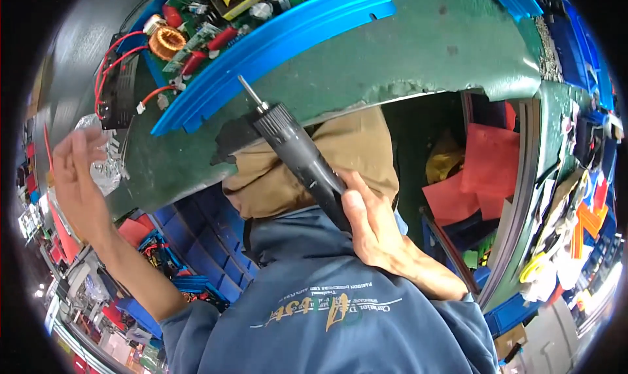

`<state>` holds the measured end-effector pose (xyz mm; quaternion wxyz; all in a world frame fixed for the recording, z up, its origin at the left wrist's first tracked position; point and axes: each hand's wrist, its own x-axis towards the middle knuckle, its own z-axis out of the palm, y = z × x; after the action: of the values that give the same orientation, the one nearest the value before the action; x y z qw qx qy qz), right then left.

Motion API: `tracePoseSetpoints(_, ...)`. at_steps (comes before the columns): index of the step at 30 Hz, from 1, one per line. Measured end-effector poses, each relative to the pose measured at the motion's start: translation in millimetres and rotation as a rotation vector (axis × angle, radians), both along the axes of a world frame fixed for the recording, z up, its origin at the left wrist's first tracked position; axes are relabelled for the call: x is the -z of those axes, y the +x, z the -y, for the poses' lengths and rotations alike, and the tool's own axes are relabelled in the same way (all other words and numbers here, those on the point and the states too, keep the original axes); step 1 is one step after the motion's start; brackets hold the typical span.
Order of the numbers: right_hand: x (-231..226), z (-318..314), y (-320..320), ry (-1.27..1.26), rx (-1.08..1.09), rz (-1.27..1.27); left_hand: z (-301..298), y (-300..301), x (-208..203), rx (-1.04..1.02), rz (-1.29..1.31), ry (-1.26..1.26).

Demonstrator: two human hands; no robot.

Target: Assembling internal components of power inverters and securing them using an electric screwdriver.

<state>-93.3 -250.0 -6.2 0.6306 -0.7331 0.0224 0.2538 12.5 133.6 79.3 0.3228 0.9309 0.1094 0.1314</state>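
Note:
In my right hand (376,227) is a black electric screwdriver (304,158), its handle wrapped by my fingers. Its thin metal bit points up and left, toward a blue metal housing (281,47) on the bench, and ends just short of the housing's near edge. Inside the housing lies a green circuit board (216,17) with a copper-wound coil (167,41), red components and a yellow-topped transformer. My left hand (78,178) is raised at the left with fingers stretched out, holding nothing visible. Beside its fingertips sits a clear plastic bag (108,161) of small metal parts.
The green bench top (432,40) has a worn front edge close to my lap. Below it on the right, red sheets (490,158) lie in an open space. A black module (120,89) with red wires is at the left. Blue bins (203,230) stand beneath the bench.

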Motion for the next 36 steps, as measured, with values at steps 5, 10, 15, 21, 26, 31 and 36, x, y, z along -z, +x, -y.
tracePoseSetpoints(5, -9, 5, 6, -0.074, -0.098, -0.192, 83, 29, 3, 0.321, -0.046, -0.08)
tracePoseSetpoints(10, 2, -4, -1, -0.003, -0.03, 0.035, 123, 39, -7, 0.42, -0.139, -0.159)
tracePoseSetpoints(15, -4, -2, 4, 0.015, -0.051, -0.082, 120, 42, -2, 0.498, -0.21, -0.068)
tracePoseSetpoints(21, 2, -5, 10, 0.032, -0.044, -0.052, 129, 53, -6, 0.71, 0.071, 0.59)
tracePoseSetpoints(26, -12, -4, 16, 0.024, -0.063, -0.155, 120, 69, 4, 0.794, 0.086, 0.597)
tracePoseSetpoints(31, -8, -5, 4, 0.274, -0.045, -0.321, 121, 69, 8, 0.776, -0.048, 0.376)
tracePoseSetpoints(36, -17, -9, 2, 0.369, -0.001, -0.403, 116, 66, 8, 0.787, -0.08, 0.194)
